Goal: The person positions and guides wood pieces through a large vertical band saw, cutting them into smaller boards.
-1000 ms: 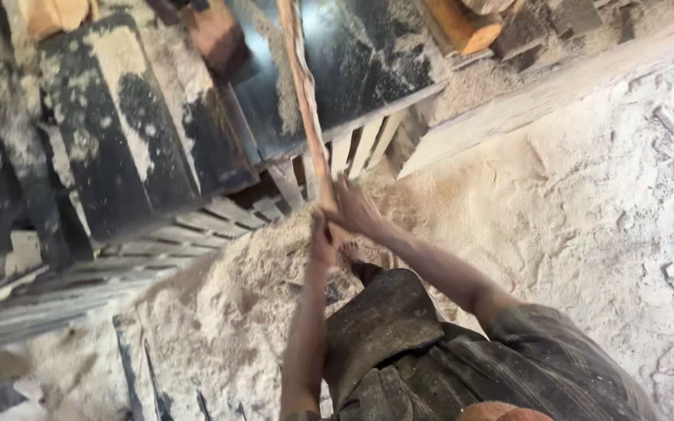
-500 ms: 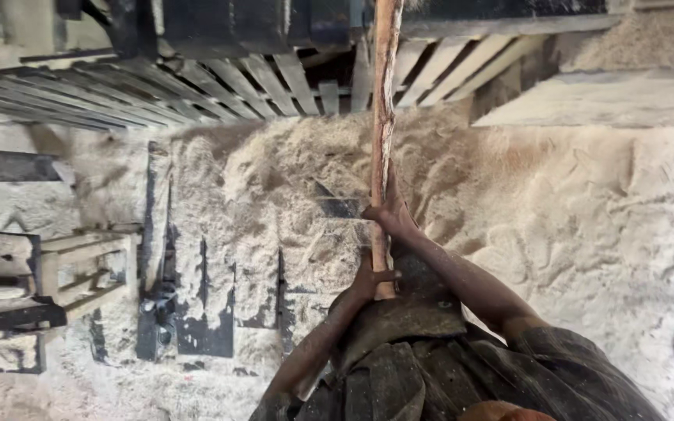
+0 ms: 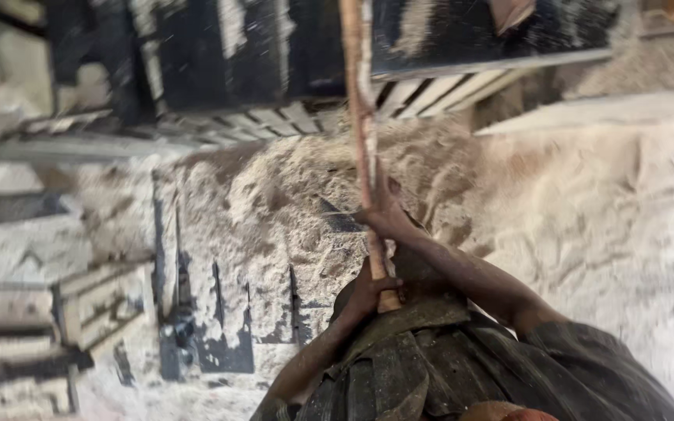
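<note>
A person gripped a long wooden strip point(image 3: 364, 148) with both hands above a floor thick with sawdust.

The right hand point(image 3: 386, 214) was clenched round the strip higher up, the left hand point(image 3: 368, 290) clasped its near end against the dark trousers point(image 3: 399, 366). The strip ran away toward the far, dust-streaked black boards point(image 3: 259, 47); a sawdust heap point(image 3: 274, 203) lay just left of it.
</note>
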